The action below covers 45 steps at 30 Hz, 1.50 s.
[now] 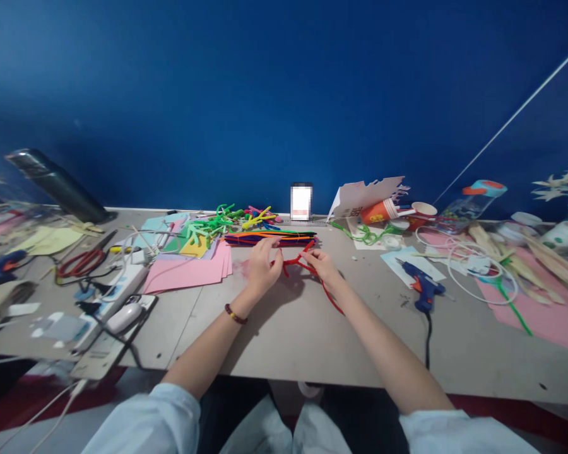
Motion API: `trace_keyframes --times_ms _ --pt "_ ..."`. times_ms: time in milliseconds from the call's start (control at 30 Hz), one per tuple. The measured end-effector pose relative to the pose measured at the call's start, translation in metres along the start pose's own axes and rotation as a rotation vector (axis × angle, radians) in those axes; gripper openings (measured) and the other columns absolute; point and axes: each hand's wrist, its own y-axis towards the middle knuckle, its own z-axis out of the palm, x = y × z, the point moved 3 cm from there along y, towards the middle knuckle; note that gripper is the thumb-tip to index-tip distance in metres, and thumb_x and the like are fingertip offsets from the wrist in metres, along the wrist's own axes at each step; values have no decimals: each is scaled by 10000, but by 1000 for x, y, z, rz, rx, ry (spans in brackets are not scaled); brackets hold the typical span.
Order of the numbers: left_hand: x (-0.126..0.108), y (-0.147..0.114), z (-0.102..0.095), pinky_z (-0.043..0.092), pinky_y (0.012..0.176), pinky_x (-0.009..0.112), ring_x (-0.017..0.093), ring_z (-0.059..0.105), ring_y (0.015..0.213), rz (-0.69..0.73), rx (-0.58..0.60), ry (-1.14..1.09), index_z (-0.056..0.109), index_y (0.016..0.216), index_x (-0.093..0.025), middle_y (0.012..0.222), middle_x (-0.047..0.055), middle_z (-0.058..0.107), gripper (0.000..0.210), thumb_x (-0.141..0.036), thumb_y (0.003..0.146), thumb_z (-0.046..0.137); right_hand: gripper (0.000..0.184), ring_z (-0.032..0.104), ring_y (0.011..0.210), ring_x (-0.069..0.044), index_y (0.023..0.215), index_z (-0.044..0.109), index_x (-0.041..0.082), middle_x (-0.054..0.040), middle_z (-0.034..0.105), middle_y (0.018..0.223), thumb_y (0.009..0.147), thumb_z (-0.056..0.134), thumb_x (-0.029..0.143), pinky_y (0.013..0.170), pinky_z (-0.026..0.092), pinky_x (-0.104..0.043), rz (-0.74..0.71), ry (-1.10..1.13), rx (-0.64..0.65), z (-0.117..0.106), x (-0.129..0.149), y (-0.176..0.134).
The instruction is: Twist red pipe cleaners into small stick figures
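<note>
Between my two hands, above the table, is a bent red pipe cleaner [294, 260] with a twisted middle and several arms. My right hand [324, 265] pinches it near the twist; one long end hangs down below that wrist. At its other side, my left hand [264, 265] has its thumb against the red end, fingers curved, and the exact grip is partly hidden. Just beyond the hands lies a bundle of pipe cleaners [246, 239] in purple, orange, red and dark colours.
Green twisted pipe cleaners [213, 222] and pink paper [189, 274] lie to the left, beside a power strip [118, 293]. A phone [301, 202] stands against the blue wall. On the right are a blue glue gun [423, 287], paper cups [378, 212] and coiled white cable [483, 299].
</note>
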Motion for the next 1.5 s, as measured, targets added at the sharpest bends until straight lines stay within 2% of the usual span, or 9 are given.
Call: trace_keyframes --times_ms 167,267,533,733,933,1100,1267,1400,1500 --pt "-16 -11 14 266 1086 474 264 507 1185 395 136 312 573 1204 -210 1187 99 617 430 -198 775 559 467 333 391 -50 662 519 196 97 408 453 496 777 548 383 265 -189 55 113 -31 7 -1 -7" --pt "-15 -12 16 196 1129 488 247 500 1213 389 152 294 632 1090 -242 1162 78 634 302 -172 822 513 465 278 374 -41 652 490 200 108 379 433 500 785 527 374 227 -188 72 178 25 13 -2 -10" --pt "-7 -7 12 339 1018 427 194 624 882 280 165 239 678 886 -230 900 68 696 165 -208 831 524 453 254 343 -28 659 473 203 123 355 413 544 765 530 359 172 -173 116 152 73 17 -3 -13" --pt "-6 -9 13 284 1012 433 212 616 861 113 97 195 679 816 -230 839 47 709 99 -237 772 591 437 209 339 -23 662 526 195 123 314 379 529 775 528 364 132 -184 48 133 60 22 0 -14" --pt "1 -9 17 352 921 375 188 580 749 -227 115 -40 683 727 -221 730 30 678 99 -312 724 642 415 257 343 -38 675 553 198 106 347 404 532 764 526 360 145 -204 -33 37 5 18 0 -11" --pt "6 -10 26 415 636 272 158 577 655 -522 253 -487 685 750 -162 712 49 664 257 -413 697 670 426 255 337 -27 670 558 192 95 393 438 521 771 529 352 142 -208 -42 40 28 15 4 -9" --pt "6 -11 29 414 558 249 125 551 565 -802 391 -821 652 680 -142 648 48 645 247 -370 630 731 430 272 337 -29 689 585 183 76 459 439 520 767 534 359 155 -205 -41 75 106 16 5 -8" --pt "8 -12 30 418 534 239 121 553 537 -955 511 -918 632 628 -145 608 45 629 175 -302 627 708 428 269 328 -32 655 581 181 72 462 420 509 773 534 356 143 -210 -34 73 112 16 3 -8" --pt "7 -13 30 434 545 255 144 580 574 -919 546 -875 645 672 -144 650 60 649 214 -352 658 695 422 285 334 -35 651 580 180 69 463 423 509 779 524 356 144 -210 -19 77 99 16 2 -8"
